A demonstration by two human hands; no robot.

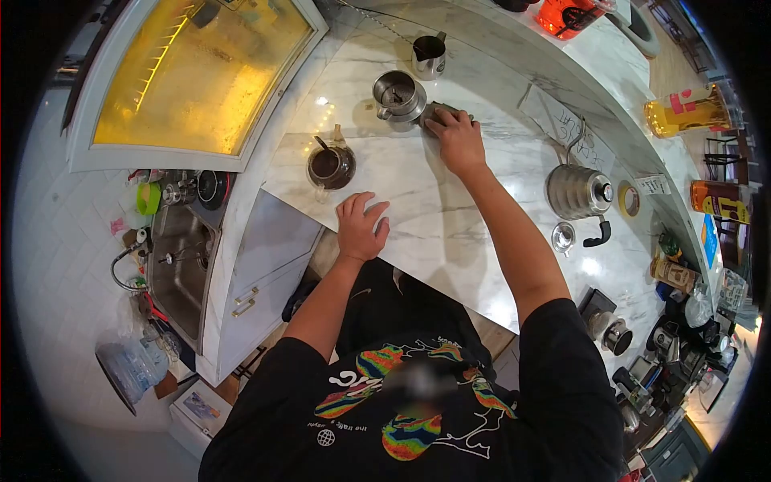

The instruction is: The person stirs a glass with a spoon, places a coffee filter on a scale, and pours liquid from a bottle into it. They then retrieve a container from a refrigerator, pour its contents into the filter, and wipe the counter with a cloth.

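On the marble counter, my left hand rests near the front edge with its fingers apart and nothing in it. A glass pot of dark liquid stands just beyond it. My right hand lies over a dark cloth, its fingers bent onto it. Left of that cloth, close beside it, is a metal cup with a filter top. A steel pitcher stands behind, with a long spoon reaching toward it.
At the right are a gooseneck kettle, a small glass lid and a tape roll. Drinks, including a yellow one, stand on the raised ledge. A sink and a yellow-lit framed panel are at the left.
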